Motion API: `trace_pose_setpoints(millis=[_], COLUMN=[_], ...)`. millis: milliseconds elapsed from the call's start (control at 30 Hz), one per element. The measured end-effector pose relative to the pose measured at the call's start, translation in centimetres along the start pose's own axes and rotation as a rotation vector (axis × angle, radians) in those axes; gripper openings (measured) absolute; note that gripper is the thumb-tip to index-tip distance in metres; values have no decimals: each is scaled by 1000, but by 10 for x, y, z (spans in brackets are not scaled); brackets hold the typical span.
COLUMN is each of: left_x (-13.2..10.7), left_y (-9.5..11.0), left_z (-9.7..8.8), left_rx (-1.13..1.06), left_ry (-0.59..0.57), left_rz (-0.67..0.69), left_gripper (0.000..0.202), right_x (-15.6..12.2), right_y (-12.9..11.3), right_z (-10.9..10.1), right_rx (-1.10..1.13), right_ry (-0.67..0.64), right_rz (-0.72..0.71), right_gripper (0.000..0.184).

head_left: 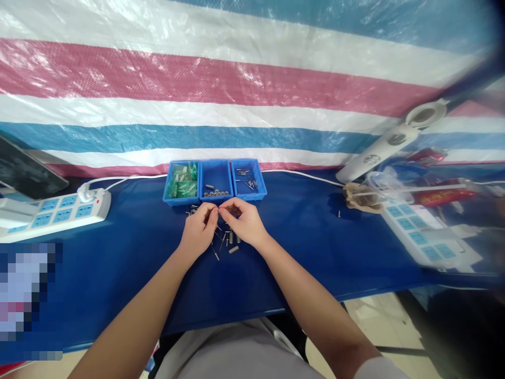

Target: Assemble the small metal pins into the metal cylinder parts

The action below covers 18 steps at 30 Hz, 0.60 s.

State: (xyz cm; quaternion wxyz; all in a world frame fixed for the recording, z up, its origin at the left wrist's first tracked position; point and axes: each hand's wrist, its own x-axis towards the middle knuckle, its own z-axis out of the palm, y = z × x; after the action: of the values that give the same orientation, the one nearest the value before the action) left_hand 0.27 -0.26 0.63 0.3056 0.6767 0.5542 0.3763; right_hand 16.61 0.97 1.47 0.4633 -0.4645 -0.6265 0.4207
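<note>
My left hand and my right hand meet fingertip to fingertip just in front of the blue bins. Both are closed in a pinch; whatever sits between the fingertips is too small and covered to name. Beneath and between the hands lie several thin metal pins and short metal cylinders, some of them hidden by my fingers. Behind stand three blue bins: the left bin contains green plastic packets, the middle bin small round metal parts, and the right bin thin metal pins.
White power strips stand at left and right. A white cylindrical bottle leans at the back right beside crumpled brown paper and red packaging. One small metal piece lies on the blue table. A striped sheet hangs behind.
</note>
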Motion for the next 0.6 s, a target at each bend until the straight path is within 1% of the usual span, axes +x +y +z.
trace_pose_setpoints(millis=[333,600], left_x=[0,0], left_y=[-1,-3], left_z=[0,-1], left_rx=[25,83], left_ry=[-1,21], left_rz=[15,39], left_gripper=[25,27], right_x=[0,-1], right_y=[0,-2], right_z=[0,2], right_rx=[-5,-7], right_ry=[0,2], right_rz=[1,-4], right_gripper=[11,10])
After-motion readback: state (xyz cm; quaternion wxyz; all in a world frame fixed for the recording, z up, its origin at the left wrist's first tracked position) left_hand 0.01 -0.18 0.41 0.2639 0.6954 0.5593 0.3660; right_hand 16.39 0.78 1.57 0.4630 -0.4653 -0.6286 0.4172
